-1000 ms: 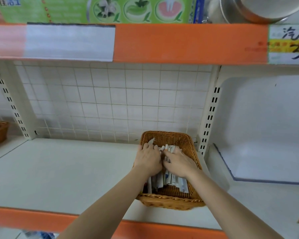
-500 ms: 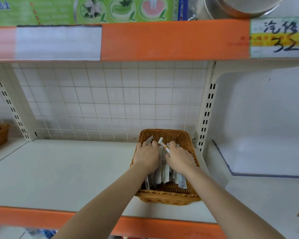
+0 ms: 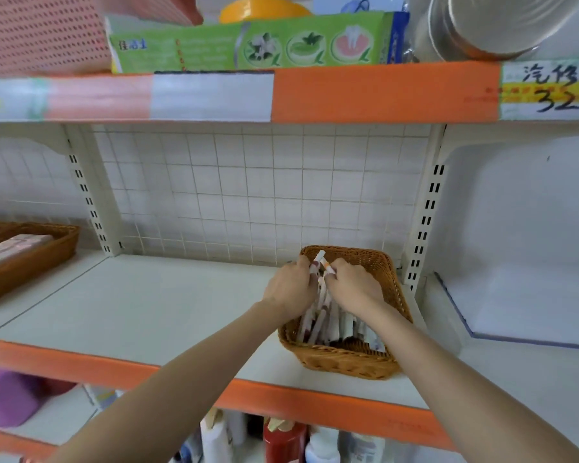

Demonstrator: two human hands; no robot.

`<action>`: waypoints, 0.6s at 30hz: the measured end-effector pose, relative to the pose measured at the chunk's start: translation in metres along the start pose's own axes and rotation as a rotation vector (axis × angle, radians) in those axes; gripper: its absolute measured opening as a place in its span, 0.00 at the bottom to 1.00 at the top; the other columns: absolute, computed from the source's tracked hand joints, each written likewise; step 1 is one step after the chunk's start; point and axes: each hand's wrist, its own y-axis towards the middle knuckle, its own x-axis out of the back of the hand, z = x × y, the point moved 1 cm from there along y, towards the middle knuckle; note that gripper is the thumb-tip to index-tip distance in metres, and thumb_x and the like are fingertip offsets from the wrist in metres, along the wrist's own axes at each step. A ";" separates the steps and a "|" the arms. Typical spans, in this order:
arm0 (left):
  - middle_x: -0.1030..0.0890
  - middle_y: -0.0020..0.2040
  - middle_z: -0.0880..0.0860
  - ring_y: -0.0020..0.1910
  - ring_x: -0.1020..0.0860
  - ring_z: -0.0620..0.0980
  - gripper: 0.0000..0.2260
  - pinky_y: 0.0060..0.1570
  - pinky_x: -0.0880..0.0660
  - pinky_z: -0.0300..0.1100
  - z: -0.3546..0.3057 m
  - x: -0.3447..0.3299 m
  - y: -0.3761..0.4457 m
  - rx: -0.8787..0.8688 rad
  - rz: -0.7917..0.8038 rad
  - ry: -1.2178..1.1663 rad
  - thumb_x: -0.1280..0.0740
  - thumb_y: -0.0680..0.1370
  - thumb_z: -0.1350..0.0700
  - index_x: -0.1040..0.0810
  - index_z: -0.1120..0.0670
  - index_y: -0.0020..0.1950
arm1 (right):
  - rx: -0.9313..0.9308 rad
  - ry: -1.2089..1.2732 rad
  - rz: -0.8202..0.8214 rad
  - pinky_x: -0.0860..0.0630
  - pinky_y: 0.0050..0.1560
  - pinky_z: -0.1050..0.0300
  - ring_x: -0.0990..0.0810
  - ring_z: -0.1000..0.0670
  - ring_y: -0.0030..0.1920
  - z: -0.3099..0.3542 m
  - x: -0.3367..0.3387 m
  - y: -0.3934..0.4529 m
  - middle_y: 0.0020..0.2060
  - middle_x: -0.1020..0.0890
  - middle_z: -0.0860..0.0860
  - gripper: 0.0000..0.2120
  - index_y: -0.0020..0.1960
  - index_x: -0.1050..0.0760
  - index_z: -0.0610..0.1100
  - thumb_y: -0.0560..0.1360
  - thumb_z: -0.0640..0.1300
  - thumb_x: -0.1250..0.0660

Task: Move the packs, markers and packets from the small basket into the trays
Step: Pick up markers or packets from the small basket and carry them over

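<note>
Head view: small basket [image 3: 348,360] lower centre-right on shelf [image 3: 141,305]. Both hands inside – left hand [image 3: 290,289], right hand [image 3: 355,287] each grasping markers [image 3: 318,324], long axes leaning away toward frame top. Tray [image 3: 37,259] far left – left hand nearer.

From my feed, both forearms are bare to the frame's edge, no sleeves; the left hand [image 3: 290,286] and right hand [image 3: 355,286] wear nothing.

Tan woven wicker basket [image 3: 348,362] holds white markers [image 3: 318,315]; one marker [image 3: 326,265] has an orange band. Orange shelf edge [image 3: 381,95]; green toothpaste box [image 3: 248,45], upper centre.
</note>
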 end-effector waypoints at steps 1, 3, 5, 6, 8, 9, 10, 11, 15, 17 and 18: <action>0.21 0.48 0.60 0.45 0.23 0.60 0.11 0.39 0.31 0.48 0.009 0.007 -0.004 0.019 0.000 0.007 0.47 0.83 0.54 0.31 0.60 0.56 | 0.007 -0.007 -0.005 0.30 0.38 0.54 0.23 0.46 0.42 0.011 -0.001 -0.002 0.43 0.21 0.49 0.14 0.61 0.29 0.44 0.82 0.50 0.47; 0.21 0.49 0.61 0.47 0.23 0.61 0.13 0.39 0.32 0.48 0.031 0.022 -0.013 0.048 0.000 0.042 0.49 0.83 0.52 0.31 0.61 0.57 | 0.018 -0.029 -0.007 0.29 0.40 0.54 0.21 0.43 0.46 0.035 -0.007 -0.007 0.48 0.20 0.46 0.15 0.61 0.28 0.44 0.81 0.50 0.45; 0.21 0.50 0.62 0.48 0.24 0.62 0.14 0.38 0.34 0.47 0.055 0.040 -0.024 0.068 -0.002 0.074 0.49 0.84 0.52 0.31 0.61 0.57 | 0.020 -0.056 -0.004 0.30 0.41 0.54 0.21 0.41 0.50 0.065 -0.016 -0.010 0.51 0.20 0.44 0.14 0.61 0.27 0.44 0.80 0.48 0.44; 0.22 0.51 0.62 0.49 0.24 0.62 0.14 0.39 0.34 0.47 0.070 0.050 -0.031 0.083 -0.001 0.077 0.49 0.84 0.53 0.31 0.61 0.57 | 0.020 -0.068 -0.002 0.31 0.42 0.55 0.21 0.40 0.52 0.082 -0.022 -0.011 0.52 0.20 0.44 0.14 0.61 0.27 0.44 0.80 0.47 0.44; 0.22 0.52 0.61 0.49 0.24 0.61 0.13 0.40 0.34 0.47 0.100 0.071 -0.046 0.113 0.010 0.080 0.48 0.83 0.54 0.31 0.61 0.57 | 0.035 -0.094 0.023 0.32 0.44 0.55 0.23 0.40 0.57 0.117 -0.034 -0.013 0.56 0.21 0.42 0.14 0.62 0.27 0.43 0.78 0.45 0.43; 0.22 0.52 0.61 0.49 0.24 0.61 0.12 0.40 0.34 0.47 0.117 0.082 -0.054 0.124 0.014 0.085 0.48 0.83 0.54 0.31 0.61 0.57 | 0.051 -0.104 0.051 0.33 0.45 0.55 0.24 0.40 0.58 0.136 -0.041 -0.013 0.58 0.22 0.42 0.15 0.63 0.28 0.43 0.78 0.43 0.43; 0.22 0.52 0.61 0.49 0.24 0.61 0.12 0.39 0.33 0.46 0.134 0.093 -0.061 0.133 0.015 0.091 0.47 0.82 0.54 0.31 0.60 0.57 | 0.069 -0.105 0.082 0.33 0.46 0.54 0.24 0.40 0.59 0.154 -0.048 -0.014 0.59 0.22 0.42 0.16 0.64 0.29 0.43 0.78 0.43 0.43; 0.22 0.51 0.60 0.48 0.24 0.61 0.11 0.39 0.33 0.46 0.151 0.105 -0.069 0.143 0.013 0.100 0.46 0.82 0.54 0.31 0.60 0.57 | 0.088 -0.100 0.102 0.32 0.47 0.54 0.24 0.40 0.60 0.172 -0.055 -0.015 0.60 0.23 0.43 0.17 0.65 0.30 0.43 0.78 0.42 0.43; 0.22 0.51 0.59 0.48 0.25 0.61 0.11 0.39 0.34 0.45 0.210 0.148 -0.094 0.209 0.011 0.143 0.46 0.82 0.55 0.31 0.60 0.59 | 0.161 -0.051 0.109 0.32 0.45 0.54 0.24 0.41 0.56 0.232 -0.083 -0.018 0.57 0.22 0.44 0.15 0.62 0.29 0.44 0.77 0.43 0.44; 0.22 0.51 0.59 0.47 0.25 0.59 0.11 0.39 0.33 0.45 0.234 0.163 -0.100 0.249 0.003 0.137 0.46 0.82 0.55 0.31 0.60 0.60 | 0.194 -0.052 0.124 0.32 0.44 0.54 0.24 0.41 0.53 0.257 -0.095 -0.019 0.55 0.22 0.44 0.13 0.60 0.30 0.43 0.78 0.44 0.44; 0.22 0.51 0.59 0.46 0.25 0.59 0.12 0.38 0.33 0.45 0.245 0.169 -0.101 0.268 -0.002 0.129 0.45 0.81 0.55 0.31 0.59 0.60 | 0.210 -0.056 0.128 0.32 0.44 0.54 0.24 0.41 0.53 0.268 -0.100 -0.018 0.54 0.22 0.44 0.13 0.60 0.30 0.43 0.78 0.44 0.44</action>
